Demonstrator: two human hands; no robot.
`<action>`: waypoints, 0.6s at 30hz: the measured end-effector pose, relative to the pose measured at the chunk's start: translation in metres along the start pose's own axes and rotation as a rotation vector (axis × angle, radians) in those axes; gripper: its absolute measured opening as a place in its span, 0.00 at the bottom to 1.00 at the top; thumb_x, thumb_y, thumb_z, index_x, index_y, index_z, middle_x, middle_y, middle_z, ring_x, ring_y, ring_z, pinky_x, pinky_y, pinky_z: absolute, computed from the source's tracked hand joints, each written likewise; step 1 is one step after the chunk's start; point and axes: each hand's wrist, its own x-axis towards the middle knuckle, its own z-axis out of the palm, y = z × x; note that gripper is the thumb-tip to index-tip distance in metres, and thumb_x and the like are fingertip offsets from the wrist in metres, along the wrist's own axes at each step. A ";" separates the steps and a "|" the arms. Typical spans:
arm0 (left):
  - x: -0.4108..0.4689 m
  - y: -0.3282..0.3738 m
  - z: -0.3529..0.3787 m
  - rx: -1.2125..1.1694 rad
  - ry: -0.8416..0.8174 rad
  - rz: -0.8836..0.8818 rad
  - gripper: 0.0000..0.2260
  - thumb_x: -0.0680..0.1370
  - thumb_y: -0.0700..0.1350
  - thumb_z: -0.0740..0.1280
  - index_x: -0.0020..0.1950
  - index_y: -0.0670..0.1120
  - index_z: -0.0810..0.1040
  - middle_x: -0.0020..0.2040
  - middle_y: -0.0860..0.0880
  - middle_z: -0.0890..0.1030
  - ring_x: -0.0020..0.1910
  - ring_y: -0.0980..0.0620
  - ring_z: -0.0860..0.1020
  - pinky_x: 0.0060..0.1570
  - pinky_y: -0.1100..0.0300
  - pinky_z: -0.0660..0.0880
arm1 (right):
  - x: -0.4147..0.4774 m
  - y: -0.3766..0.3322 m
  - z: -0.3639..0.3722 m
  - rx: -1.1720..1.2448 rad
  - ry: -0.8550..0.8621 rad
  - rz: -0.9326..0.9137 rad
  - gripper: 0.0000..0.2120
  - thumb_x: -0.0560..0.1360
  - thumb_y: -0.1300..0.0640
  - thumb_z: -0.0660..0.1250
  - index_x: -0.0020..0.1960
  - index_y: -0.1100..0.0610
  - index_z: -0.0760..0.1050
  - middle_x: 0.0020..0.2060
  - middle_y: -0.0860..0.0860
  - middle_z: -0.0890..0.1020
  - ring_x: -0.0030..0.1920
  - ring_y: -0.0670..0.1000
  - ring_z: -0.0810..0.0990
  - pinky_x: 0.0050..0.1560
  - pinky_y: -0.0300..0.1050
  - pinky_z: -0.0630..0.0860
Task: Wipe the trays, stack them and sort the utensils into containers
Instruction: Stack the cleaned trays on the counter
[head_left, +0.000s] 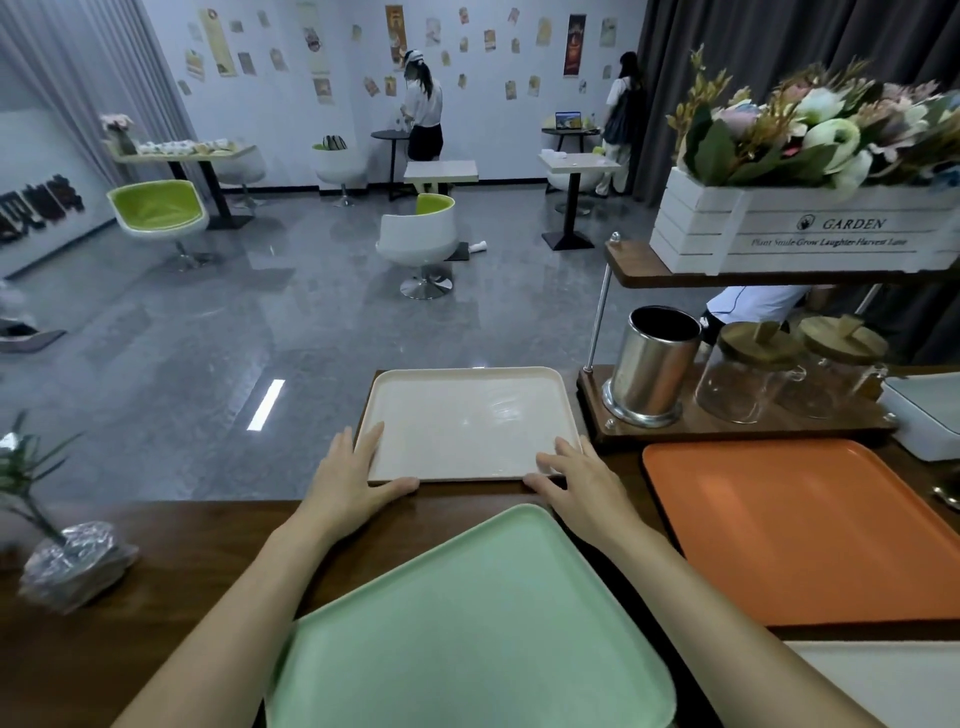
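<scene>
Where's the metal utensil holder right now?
The metal utensil holder stands upright right of centre in the head view, on the wooden rack's lower shelf, left of the glass jars and right of the cream tray.

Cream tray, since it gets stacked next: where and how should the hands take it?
Grip the cream tray at its near corners, left hand from its left, right hand from its right: it lies flat, wide, with a raised rim to hook.
</scene>
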 end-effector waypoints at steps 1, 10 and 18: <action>-0.008 0.003 -0.003 -0.017 0.000 -0.023 0.46 0.73 0.71 0.68 0.84 0.58 0.50 0.84 0.46 0.46 0.83 0.48 0.44 0.80 0.45 0.52 | -0.006 0.001 -0.004 0.041 -0.023 0.014 0.16 0.80 0.40 0.64 0.64 0.45 0.77 0.72 0.43 0.71 0.80 0.52 0.53 0.66 0.52 0.68; -0.137 0.021 0.010 -0.038 0.022 -0.062 0.40 0.74 0.71 0.62 0.83 0.61 0.53 0.84 0.55 0.49 0.82 0.54 0.43 0.80 0.48 0.49 | -0.091 0.009 -0.016 0.118 -0.156 -0.161 0.32 0.77 0.34 0.63 0.78 0.36 0.58 0.80 0.42 0.54 0.79 0.44 0.55 0.76 0.46 0.58; -0.252 0.031 0.036 -0.025 0.193 -0.187 0.42 0.70 0.71 0.61 0.81 0.57 0.60 0.84 0.51 0.52 0.81 0.55 0.44 0.79 0.48 0.49 | -0.145 0.026 -0.023 0.010 -0.316 -0.209 0.46 0.67 0.20 0.57 0.80 0.38 0.55 0.81 0.43 0.51 0.80 0.49 0.54 0.78 0.50 0.57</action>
